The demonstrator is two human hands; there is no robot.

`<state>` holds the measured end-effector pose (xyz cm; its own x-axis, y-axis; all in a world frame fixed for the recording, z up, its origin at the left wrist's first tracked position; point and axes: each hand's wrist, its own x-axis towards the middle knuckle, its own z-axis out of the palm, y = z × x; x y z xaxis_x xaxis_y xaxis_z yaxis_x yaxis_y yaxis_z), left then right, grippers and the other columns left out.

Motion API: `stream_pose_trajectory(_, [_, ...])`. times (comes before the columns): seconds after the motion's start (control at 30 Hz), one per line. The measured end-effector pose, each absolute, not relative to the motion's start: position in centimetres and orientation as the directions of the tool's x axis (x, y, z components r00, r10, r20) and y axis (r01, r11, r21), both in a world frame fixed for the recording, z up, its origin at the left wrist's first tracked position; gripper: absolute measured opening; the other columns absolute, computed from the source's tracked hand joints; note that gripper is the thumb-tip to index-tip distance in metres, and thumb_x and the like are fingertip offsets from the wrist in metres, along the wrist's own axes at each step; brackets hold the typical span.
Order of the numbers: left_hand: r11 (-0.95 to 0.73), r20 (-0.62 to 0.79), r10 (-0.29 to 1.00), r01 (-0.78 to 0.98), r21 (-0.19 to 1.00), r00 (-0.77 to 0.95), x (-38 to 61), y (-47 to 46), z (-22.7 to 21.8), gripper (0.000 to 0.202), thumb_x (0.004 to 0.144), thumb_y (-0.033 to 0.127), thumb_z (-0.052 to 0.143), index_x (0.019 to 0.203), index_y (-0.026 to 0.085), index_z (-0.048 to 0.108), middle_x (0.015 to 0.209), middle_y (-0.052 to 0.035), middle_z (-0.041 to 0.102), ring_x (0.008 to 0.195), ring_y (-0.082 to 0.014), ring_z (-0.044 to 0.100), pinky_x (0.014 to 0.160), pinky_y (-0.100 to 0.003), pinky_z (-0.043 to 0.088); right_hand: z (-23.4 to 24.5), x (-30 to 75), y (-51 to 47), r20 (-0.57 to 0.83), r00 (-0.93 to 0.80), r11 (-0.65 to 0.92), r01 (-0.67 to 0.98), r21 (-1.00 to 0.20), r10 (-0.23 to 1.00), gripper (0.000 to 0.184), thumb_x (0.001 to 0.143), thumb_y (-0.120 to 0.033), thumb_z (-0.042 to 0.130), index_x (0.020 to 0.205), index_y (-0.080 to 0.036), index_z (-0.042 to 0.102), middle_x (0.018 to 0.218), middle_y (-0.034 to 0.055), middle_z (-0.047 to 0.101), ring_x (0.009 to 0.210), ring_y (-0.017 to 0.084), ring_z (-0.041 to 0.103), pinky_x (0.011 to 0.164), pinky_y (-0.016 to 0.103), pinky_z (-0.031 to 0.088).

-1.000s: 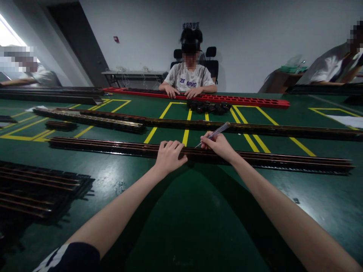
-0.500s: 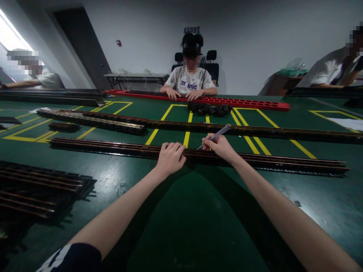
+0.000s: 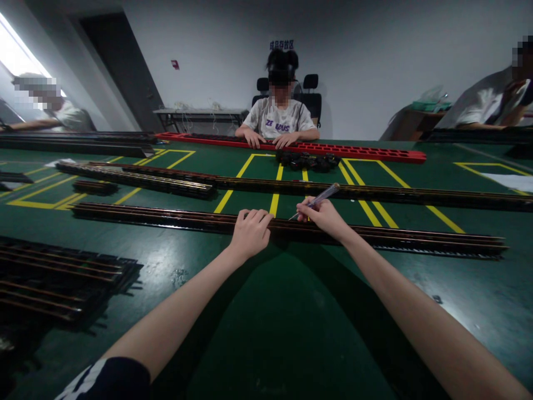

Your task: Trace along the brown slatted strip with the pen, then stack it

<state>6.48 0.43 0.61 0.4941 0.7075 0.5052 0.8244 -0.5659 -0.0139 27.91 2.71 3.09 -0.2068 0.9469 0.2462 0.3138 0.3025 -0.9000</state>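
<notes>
A long black strip with copper-coloured rails (image 3: 175, 218) lies across the green table in front of me. My left hand (image 3: 250, 232) is closed over its middle, fingers curled across the far edge. To the right, my right hand (image 3: 320, 215) grips a screwdriver (image 3: 323, 194) with a clear handle. The screwdriver is tilted, its handle up to the right and its thin tip down at the strip, just right of my left hand. Whether the tip touches the strip is too small to tell.
Beyond lies another long dark strip (image 3: 375, 193), with a bundle of strips (image 3: 166, 180) at its left. Several more strips (image 3: 54, 278) are stacked at the near left. Black parts (image 3: 308, 161) sit by a red slotted rail (image 3: 366, 151), where a person (image 3: 280, 119) rests both hands.
The strip's right end has shifted slightly to the left. Both my hands and the screwdriver stay almost in place.
</notes>
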Motion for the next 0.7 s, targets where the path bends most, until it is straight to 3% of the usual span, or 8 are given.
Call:
stream_pose_trajectory(0.47, [-0.642,0.430,0.704,0.765,0.046,0.565,6.03,1.02,0.46,0.041,0.083,0.007,0.035,0.117,0.012,0.057,0.119,-0.0094,0.063,0.108,-0.0213,0.058,0.092,-0.039,0.040,3.31,27.90,2.50,0.212,-0.203,0.264,0.273,-0.925,0.956,0.024,0.076,-0.040,0.062,0.069,-0.018,0.056,0.059,0.0017,0.063,0.053,0.012,0.055,0.057,0.027,0.045])
stream_pose_trajectory(0.7, [-0.635,0.399,0.726,0.768,0.079,0.559,6.05,0.82,0.98,0.036,0.084,0.019,0.039,0.116,0.012,0.056,0.115,-0.0094,0.064,0.103,-0.0219,0.058,0.090,-0.039,0.041,3.59,27.98,2.41,0.191,-0.178,0.233,0.260,-0.937,0.965,0.028,0.074,-0.043,0.064,0.068,-0.017,0.056,0.058,0.0012,0.062,0.053,0.012,0.054,0.057,0.027,0.045])
